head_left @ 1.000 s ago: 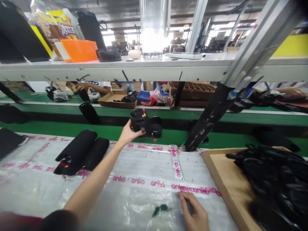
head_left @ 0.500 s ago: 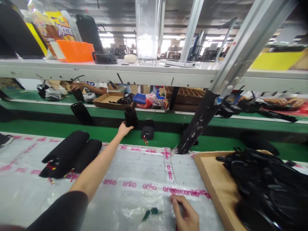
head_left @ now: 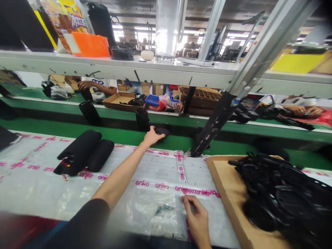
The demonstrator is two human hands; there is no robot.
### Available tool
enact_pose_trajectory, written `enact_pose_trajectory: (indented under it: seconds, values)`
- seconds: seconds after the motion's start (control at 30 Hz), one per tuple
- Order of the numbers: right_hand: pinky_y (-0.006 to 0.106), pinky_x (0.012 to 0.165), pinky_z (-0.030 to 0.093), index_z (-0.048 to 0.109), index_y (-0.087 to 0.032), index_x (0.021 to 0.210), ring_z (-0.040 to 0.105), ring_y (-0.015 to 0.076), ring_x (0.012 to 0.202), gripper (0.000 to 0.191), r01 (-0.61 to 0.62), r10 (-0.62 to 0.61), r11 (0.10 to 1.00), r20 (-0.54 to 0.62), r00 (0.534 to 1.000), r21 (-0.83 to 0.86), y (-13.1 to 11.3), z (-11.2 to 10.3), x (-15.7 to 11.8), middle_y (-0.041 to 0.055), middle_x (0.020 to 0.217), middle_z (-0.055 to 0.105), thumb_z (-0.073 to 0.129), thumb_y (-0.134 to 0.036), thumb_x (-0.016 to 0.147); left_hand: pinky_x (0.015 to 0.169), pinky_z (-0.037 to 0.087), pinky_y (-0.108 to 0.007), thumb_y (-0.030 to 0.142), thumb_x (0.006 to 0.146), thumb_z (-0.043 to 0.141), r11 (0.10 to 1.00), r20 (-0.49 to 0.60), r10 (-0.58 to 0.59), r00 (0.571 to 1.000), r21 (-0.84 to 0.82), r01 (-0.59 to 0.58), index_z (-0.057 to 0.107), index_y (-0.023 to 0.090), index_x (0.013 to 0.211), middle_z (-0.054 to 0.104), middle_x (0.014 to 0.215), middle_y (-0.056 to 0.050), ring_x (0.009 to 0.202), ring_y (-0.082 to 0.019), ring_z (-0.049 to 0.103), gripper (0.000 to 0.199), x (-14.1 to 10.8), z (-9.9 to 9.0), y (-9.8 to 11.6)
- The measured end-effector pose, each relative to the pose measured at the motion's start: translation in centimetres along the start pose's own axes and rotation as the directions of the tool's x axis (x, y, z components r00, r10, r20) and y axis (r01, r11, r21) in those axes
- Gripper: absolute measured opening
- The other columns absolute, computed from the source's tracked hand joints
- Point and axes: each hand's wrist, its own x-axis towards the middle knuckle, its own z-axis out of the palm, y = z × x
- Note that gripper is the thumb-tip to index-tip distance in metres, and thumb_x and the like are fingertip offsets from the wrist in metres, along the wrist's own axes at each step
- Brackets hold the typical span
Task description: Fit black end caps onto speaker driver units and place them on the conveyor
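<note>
You are in a factory workshop, on an assembly line: you can see the long green belt [head_left: 124, 136], the taped surface [head_left: 121, 197], the cardboard box of black parts [head_left: 220, 180], and other people working across from you.

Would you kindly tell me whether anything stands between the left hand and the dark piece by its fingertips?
Nothing visible does; the left hand is at the dark piece. The upright black cylinder stands to the left, beside the way in.
</note>
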Motion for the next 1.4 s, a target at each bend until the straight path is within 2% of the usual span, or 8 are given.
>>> enact_pose_trajectory:
  seconds: [0.23, 0.47, 0.53, 0.73, 0.9, 1.17, 1.3, 1.4]
  values:
    - [0.048, 0.095, 0.063, 0.076, -0.022, 0.124, 0.077, 0.0284, 0.1, 0.033, 0.073, -0.073, 0.997, 0.002, 0.997, 0.024, -2.5, 0.1, 2.0, 0.0131, 0.118, 0.08, 0.07, -0.038, 0.095, 0.116, 0.053, -0.041, 0.033, 0.065, 0.092, 0.901, 0.021, 0.43, 0.903, -0.082, -0.427, 0.054, 0.03, 0.145, 0.06, 0.14, -0.008, 0.125, -0.026, 0.068, 0.089, -9.8, -6.2, 1.1]
    - [0.061, 0.133, 0.032, 0.024, -0.033, 0.174, 0.04, 0.0371, 0.163, 0.13, 0.043, -0.145, 0.975, 0.473, 0.869, 0.219, -8.0, 1.0, 5.5, 0.0137, 0.178, 0.038, 0.1, -0.037, 0.068, 0.122, 0.051, -0.053, 0.025, 0.068, 0.089, 0.585, 0.162, 0.798, 0.581, -0.44, -0.681, 0.042, 0.034, 0.156, 0.049, 0.156, -0.011, 0.143, -0.035, 0.056, 0.1, -19.5, -6.7, -1.6]
    - [0.057, 0.132, 0.038, 0.041, -0.03, 0.167, 0.051, 0.0367, 0.156, 0.116, -0.046, -0.116, 0.96, 0.542, 0.832, 0.276, -8.0, 1.5, 5.3, 0.0139, 0.168, 0.053, 0.1, -0.038, 0.068, 0.127, 0.047, -0.055, 0.024, 0.074, 0.088, 0.581, 0.154, 0.777, 0.611, -0.549, -0.601, 0.037, 0.036, 0.159, 0.044, 0.162, -0.012, 0.15, -0.036, 0.051, 0.1, -20.8, -5.4, -3.7]
    - [0.048, 0.133, 0.039, 0.04, -0.026, 0.164, 0.05, 0.0314, 0.156, 0.098, -0.078, -0.026, 0.958, 0.353, 0.935, 0.275, -7.1, 2.0, 2.0, 0.0139, 0.167, 0.052, 0.091, -0.043, 0.081, 0.136, 0.032, -0.058, 0.044, 0.094, 0.08, 0.667, 0.209, 0.607, 0.767, -0.659, -0.349, 0.026, 0.033, 0.17, 0.035, 0.177, -0.014, 0.164, -0.038, 0.037, 0.093, -24.3, 0.4, -7.6]
    - [0.059, 0.137, 0.026, 0.022, -0.026, 0.173, 0.028, 0.0359, 0.168, 0.096, 0.025, -0.127, 0.941, 0.285, 0.95, 0.336, -7.7, 2.1, 0.3, 0.0131, 0.18, 0.03, 0.061, -0.07, 0.097, 0.137, 0.028, -0.059, 0.057, 0.1, 0.068, 0.635, 0.104, 0.625, 0.774, -0.644, -0.426, 0.023, 0.03, 0.173, 0.032, 0.178, -0.015, 0.165, -0.039, 0.033, 0.09, -26.1, 3.1, -7.5]
    - [0.056, 0.121, 0.047, 0.043, -0.021, 0.156, 0.058, 0.0373, 0.145, 0.068, 0.015, 0.004, 0.954, -0.064, 0.998, 0.301, -9.2, 6.2, -1.2, 0.0167, 0.154, 0.059, 0.048, -0.055, 0.097, 0.122, 0.049, -0.056, 0.063, 0.102, 0.052, 0.612, -0.133, 0.376, 0.917, -0.707, -0.354, 0.041, 0.028, 0.16, 0.054, 0.156, -0.014, 0.142, -0.036, 0.057, 0.068, -28.1, 6.8, -5.2]
    - [0.055, 0.119, 0.049, 0.046, -0.022, 0.152, 0.06, 0.0355, 0.14, 0.062, -0.019, 0.051, 0.953, -0.098, 0.994, 0.302, -10.1, 6.4, -1.5, 0.0146, 0.151, 0.06, 0.047, -0.037, 0.091, 0.123, 0.048, -0.055, 0.06, 0.102, 0.056, 0.613, -0.098, 0.351, 0.931, -0.728, -0.308, 0.044, 0.027, 0.157, 0.056, 0.155, -0.013, 0.141, -0.035, 0.058, 0.066, -28.4, 5.7, -4.8]
    - [0.056, 0.119, 0.049, 0.045, -0.021, 0.151, 0.059, 0.036, 0.141, 0.062, -0.028, 0.056, 0.962, -0.095, 0.994, 0.272, -10.5, 6.2, -1.4, 0.0157, 0.151, 0.059, 0.047, -0.035, 0.091, 0.123, 0.05, -0.05, 0.058, 0.095, 0.071, 0.623, 0.162, 0.45, 0.878, -0.762, -0.179, 0.047, 0.025, 0.158, 0.058, 0.157, -0.014, 0.144, -0.036, 0.059, 0.075, -26.4, 1.8, -4.8]
